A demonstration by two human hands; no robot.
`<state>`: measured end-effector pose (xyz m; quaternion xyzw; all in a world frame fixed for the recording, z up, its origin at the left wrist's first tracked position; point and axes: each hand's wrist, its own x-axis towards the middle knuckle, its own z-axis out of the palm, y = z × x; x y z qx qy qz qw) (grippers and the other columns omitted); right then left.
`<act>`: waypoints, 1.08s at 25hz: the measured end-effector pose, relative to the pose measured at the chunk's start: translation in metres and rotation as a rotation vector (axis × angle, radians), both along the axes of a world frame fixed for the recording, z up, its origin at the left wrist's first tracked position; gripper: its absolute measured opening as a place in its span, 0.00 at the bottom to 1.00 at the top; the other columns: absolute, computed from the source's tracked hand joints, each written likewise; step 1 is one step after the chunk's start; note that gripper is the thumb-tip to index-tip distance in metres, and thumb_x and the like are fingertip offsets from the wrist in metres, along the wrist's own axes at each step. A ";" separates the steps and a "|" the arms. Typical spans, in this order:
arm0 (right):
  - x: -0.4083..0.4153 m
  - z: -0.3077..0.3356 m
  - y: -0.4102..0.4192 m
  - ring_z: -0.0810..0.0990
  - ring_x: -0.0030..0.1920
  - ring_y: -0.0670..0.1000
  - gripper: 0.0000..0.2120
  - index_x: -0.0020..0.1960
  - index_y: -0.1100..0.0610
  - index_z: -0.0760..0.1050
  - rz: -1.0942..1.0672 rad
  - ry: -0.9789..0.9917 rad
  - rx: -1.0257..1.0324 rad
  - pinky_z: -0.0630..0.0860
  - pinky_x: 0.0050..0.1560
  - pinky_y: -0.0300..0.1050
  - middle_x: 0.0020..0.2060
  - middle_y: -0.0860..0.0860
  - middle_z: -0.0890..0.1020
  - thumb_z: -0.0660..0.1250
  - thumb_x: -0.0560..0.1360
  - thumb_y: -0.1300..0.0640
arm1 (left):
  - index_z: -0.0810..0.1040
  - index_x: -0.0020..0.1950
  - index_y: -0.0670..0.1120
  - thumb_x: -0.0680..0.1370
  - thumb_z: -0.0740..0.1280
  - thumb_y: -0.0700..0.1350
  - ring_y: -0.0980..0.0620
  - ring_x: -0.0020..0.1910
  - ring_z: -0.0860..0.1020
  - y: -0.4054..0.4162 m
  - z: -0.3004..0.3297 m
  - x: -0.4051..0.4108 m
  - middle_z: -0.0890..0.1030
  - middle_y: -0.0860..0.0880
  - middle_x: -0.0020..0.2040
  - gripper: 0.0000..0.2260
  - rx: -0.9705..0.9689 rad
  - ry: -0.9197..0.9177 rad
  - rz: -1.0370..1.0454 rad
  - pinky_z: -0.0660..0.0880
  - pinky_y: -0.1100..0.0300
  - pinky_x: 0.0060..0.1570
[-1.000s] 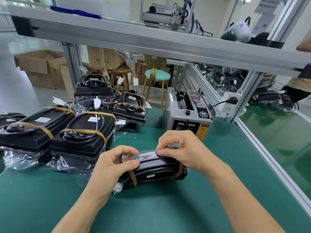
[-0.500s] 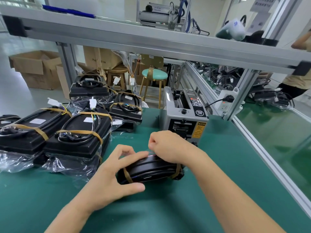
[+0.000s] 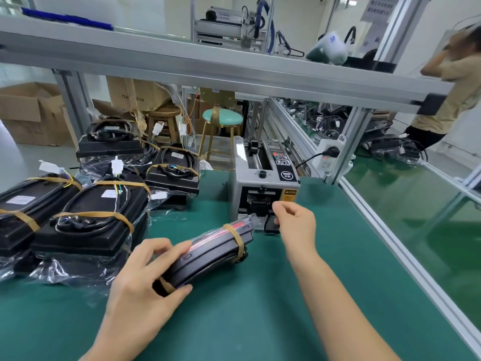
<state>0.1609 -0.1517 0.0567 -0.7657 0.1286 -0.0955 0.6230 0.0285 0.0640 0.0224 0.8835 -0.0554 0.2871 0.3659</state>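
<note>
At the left of the green mat [image 3: 260, 313], banded black units [image 3: 86, 212] lie stacked in clear bags. Just right of them, the left hand [image 3: 145, 277] grips the near end of the bagged black unit [image 3: 210, 250], thumb below and fingers curled over its top edge; the unit is tilted, its far end raised toward the tape dispenser [image 3: 263, 183]. The right hand [image 3: 295, 222] is at the dispenser outlet, clear of the unit, fingers curled with thumb and forefinger close together; whether they pinch anything cannot be determined.
</note>
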 end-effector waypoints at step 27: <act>0.012 -0.005 0.028 0.81 0.47 0.59 0.13 0.44 0.66 0.80 -0.127 -0.040 -0.112 0.76 0.43 0.48 0.41 0.59 0.84 0.67 0.76 0.54 | 0.83 0.57 0.48 0.55 0.80 0.34 0.53 0.45 0.72 -0.016 -0.010 -0.001 0.71 0.57 0.48 0.31 -0.020 -0.047 0.169 0.64 0.75 0.54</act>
